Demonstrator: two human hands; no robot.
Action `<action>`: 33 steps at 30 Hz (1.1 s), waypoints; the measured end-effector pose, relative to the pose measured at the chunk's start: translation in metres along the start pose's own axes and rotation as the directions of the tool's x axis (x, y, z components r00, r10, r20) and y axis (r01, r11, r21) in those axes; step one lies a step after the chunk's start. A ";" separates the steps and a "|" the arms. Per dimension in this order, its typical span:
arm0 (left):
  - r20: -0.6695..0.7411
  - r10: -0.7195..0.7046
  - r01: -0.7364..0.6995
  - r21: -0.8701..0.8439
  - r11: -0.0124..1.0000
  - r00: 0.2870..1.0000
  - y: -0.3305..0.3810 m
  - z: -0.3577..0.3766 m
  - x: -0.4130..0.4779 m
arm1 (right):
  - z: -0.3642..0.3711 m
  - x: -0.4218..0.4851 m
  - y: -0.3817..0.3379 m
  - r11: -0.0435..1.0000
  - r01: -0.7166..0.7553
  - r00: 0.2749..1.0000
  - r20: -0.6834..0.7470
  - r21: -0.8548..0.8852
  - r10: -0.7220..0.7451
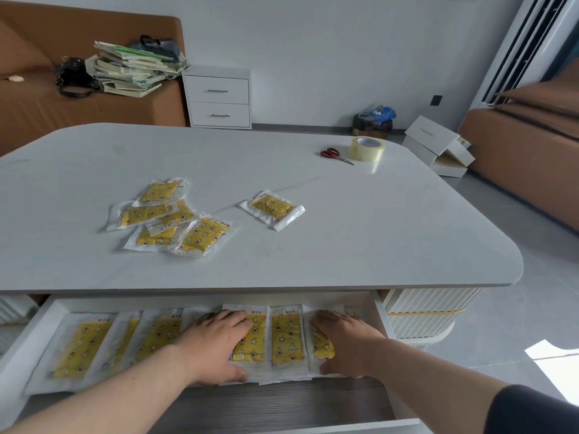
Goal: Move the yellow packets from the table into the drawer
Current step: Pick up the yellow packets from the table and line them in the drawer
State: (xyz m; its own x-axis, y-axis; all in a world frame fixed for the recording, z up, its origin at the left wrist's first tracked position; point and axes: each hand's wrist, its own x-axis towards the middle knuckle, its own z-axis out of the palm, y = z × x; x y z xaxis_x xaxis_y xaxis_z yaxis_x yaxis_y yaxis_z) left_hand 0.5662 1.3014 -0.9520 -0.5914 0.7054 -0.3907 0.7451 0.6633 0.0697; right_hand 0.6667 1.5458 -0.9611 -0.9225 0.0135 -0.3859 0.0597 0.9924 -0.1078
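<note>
Left hand [216,346] and right hand [344,343] lie flat, fingers straight, pressing a row of yellow star-printed plastic packets [286,339] inside the open white drawer [47,317] at 6 o'clock. On the white rounded tabletop [376,230], an overlapping heap [169,220] of such packets lies at 10 o'clock, a single packet [272,208] at 12 o'clock.

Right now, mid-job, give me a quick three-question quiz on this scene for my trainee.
1. True or false: the left hand and right hand both rest on yellow packets in the open drawer.
2. Beside the clear tape roll lies: A red-handled scissors, B a knife, C a pen.
3. Fill in: apart from the pile of packets on the table, ____ lone packet lies to its right.
Key: 1 true; 2 A; 3 one.
</note>
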 end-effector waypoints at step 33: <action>-0.234 -0.071 0.012 -0.247 0.969 0.970 0.009 -0.078 -0.079 | -0.077 -0.051 -0.035 0.925 -0.040 0.962 -0.235 0.379 0.138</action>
State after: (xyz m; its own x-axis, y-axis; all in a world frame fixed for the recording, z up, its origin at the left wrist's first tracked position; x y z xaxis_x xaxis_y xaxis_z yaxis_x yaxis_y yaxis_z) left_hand 0.5956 1.2709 -0.8489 -0.6988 0.6950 -0.1692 0.6389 0.7128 0.2893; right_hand 0.6820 1.5193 -0.8674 -0.9690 0.1786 -0.1706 0.2364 0.8708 -0.4311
